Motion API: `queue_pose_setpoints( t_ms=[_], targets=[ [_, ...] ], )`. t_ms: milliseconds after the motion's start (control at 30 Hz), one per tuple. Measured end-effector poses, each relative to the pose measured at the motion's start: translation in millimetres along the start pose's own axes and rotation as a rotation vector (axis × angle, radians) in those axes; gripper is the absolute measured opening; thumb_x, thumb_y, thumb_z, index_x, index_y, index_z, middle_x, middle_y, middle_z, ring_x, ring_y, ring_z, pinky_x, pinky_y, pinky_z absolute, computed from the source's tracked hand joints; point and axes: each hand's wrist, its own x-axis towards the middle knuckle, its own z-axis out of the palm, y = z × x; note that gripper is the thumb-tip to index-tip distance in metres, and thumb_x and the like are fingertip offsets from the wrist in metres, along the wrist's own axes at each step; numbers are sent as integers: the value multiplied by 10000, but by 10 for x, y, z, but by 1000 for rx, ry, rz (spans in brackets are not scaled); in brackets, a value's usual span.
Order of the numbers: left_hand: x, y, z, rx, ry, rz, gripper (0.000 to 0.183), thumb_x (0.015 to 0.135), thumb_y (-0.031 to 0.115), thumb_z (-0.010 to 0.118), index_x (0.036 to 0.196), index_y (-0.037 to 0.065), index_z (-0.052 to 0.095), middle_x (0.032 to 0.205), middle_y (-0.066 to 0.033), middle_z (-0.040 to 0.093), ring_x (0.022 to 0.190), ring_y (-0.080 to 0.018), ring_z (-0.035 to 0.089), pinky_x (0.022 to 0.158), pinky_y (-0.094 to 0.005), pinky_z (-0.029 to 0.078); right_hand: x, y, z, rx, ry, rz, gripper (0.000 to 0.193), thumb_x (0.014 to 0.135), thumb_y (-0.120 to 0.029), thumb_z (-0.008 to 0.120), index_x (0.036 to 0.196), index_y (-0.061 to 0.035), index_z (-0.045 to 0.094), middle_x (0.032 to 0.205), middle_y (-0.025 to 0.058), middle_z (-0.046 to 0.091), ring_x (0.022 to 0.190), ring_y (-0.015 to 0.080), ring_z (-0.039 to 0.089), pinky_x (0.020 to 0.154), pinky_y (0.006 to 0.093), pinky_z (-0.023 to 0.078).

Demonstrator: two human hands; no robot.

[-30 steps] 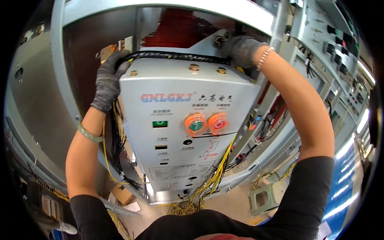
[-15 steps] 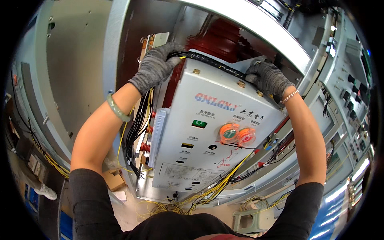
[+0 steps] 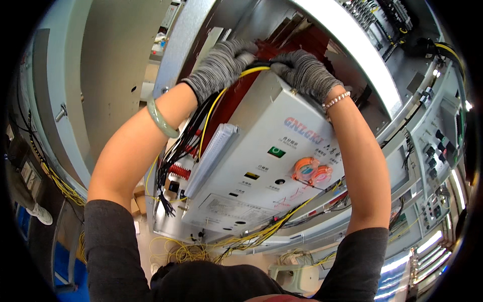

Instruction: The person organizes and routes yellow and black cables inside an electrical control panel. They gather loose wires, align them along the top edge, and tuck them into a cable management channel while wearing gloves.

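Note:
My gloved left hand is closed round a bundle of black wires at the upper left corner of a grey switchgear mechanism box. A yellow wire runs with the bundle, and the loose black ends hang down beside the box. My right hand, in a matching grey knitted glove, is closed on the same bundle close by, over the box's top edge. Its fingertips are partly hidden. The box front carries a green indicator window and orange-rimmed round buttons under clear covers.
A metal cabinet frame surrounds the work, with dark red panels behind my hands. Ribbed red insulators stand left of the box. Coiled yellow wires lie below, near a pale green stool. Another person's shoe shows at far left.
My right hand has moved left along the bundle, close to my left hand. The left hand has shifted slightly right. The view has turned, and the box appears further right and more tilted.

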Motion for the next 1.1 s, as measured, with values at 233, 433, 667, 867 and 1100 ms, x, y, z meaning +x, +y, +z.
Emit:
queue_pose_setpoints(
  t_ms=[233, 433, 667, 867, 1100],
  targets=[
    [-89, -188, -27, 241, 272, 108, 327, 909, 330, 513, 1092, 80, 618, 1017, -199, 625, 973, -348, 592, 882, -400, 456, -24, 89, 131, -74, 112, -25, 321, 894, -325, 569, 1098, -94, 658, 1003, 143, 669, 924, 280, 638, 879, 383, 470],
    [-260, -214, -43, 221, 264, 114, 276, 909, 257, 523, 1090, 72, 620, 1016, -185, 632, 948, -301, 621, 858, -365, 482, 16, 135, 152, 2, 66, -51, 333, 902, -323, 554, 1115, -84, 646, 1038, 152, 662, 943, 275, 638, 889, 367, 469],
    [-646, -115, 307, 385, 135, -104, 506, 882, 379, 577, 1288, 94, 480, 1117, -167, 619, 1040, -276, 610, 921, -372, 477, 44, 148, 154, 31, 34, -46, 343, 911, -323, 537, 1170, -116, 625, 1079, 145, 654, 987, 295, 625, 922, 378, 457],
    [-193, -135, 318, 2, 65, -10, 455, 912, 462, 487, 1151, 84, 570, 871, -157, 636, 789, -260, 635, 773, -379, 498, -43, 47, 74, -8, 31, -18, 315, 916, -276, 525, 1150, -92, 629, 1081, 152, 649, 996, 299, 621, 922, 374, 458],
    [-113, -77, 350, -64, -147, -210, 555, 929, 496, 417, 1121, -9, 544, 978, -229, 612, 942, -330, 603, 843, -392, 464, -39, 79, 80, -32, 57, -82, 294, 904, -248, 533, 1123, -81, 637, 1040, 165, 651, 958, 314, 621, 896, 378, 470]
  ],
)
